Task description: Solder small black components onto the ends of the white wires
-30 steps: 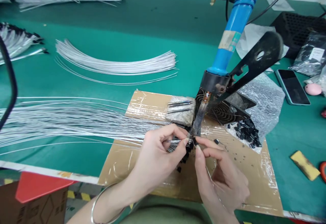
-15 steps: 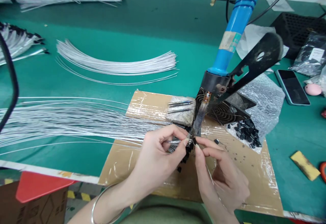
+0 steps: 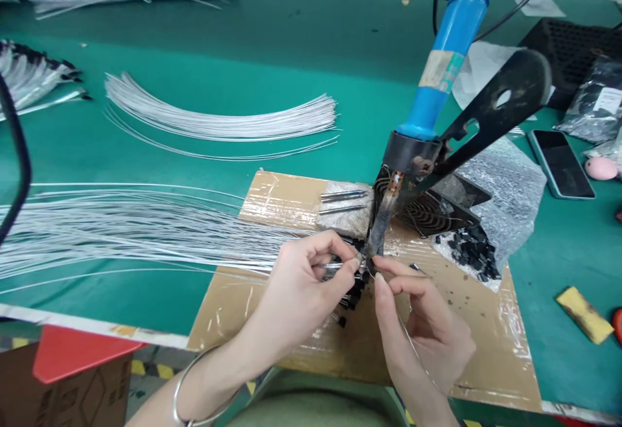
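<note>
My left hand (image 3: 311, 291) is closed in a pinch on a thin wire, whose end sits right by the tip of a blue-handled soldering iron (image 3: 420, 106). Between the thumb and fingers of my right hand (image 3: 425, 326) is a strand of solder wire (image 3: 413, 347), which trails back over the palm. Its front end reaches the iron's tip; the exact contact point is too small to make out. Many white wires (image 3: 170, 232) run in from the left under my left hand. Their ends carry small black connectors (image 3: 356, 294), partly hidden by my fingers.
Cardboard (image 3: 257, 343) lies beneath my hands. A black iron stand (image 3: 495, 106) and a grey pad (image 3: 343, 223) with metal pieces are close by. Loose black parts (image 3: 473, 252) rest on bubble wrap at right, near a phone (image 3: 561, 163) and a yellow sponge (image 3: 584, 315). Another wire bundle (image 3: 223, 126) lies behind.
Both hands hold nearly the same position at the iron's tip. The whole view has shifted very slightly; nothing has been let go or picked up.
</note>
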{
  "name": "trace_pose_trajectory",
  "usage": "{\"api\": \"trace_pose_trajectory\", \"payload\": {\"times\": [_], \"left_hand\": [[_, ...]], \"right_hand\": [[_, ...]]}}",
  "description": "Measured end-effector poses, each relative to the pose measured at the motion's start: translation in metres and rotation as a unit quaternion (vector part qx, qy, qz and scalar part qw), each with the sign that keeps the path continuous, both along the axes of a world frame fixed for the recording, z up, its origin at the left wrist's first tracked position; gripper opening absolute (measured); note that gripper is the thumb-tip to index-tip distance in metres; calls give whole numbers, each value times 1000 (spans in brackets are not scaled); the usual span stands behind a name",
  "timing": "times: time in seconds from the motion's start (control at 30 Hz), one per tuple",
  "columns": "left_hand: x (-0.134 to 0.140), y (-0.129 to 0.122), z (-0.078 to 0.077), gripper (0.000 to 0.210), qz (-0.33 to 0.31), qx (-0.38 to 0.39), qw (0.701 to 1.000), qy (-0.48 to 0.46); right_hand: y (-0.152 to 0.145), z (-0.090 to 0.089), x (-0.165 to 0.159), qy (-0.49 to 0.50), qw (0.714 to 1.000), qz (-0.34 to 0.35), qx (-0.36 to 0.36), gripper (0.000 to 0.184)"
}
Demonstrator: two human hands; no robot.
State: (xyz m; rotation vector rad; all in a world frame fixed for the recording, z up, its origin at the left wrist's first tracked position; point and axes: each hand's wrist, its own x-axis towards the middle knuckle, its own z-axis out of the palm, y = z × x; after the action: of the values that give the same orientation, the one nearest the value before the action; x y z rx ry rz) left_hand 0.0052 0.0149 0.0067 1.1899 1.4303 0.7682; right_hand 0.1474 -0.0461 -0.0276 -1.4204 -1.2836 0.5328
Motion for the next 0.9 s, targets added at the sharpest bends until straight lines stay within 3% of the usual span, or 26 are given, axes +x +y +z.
{"api": "trace_pose_trajectory", "payload": {"times": [0.9], "left_hand": [[1,4,3,18,27,-31,999,-7]], "right_hand": [[1,2,-3,7,1000,-12,-8,14]]}}
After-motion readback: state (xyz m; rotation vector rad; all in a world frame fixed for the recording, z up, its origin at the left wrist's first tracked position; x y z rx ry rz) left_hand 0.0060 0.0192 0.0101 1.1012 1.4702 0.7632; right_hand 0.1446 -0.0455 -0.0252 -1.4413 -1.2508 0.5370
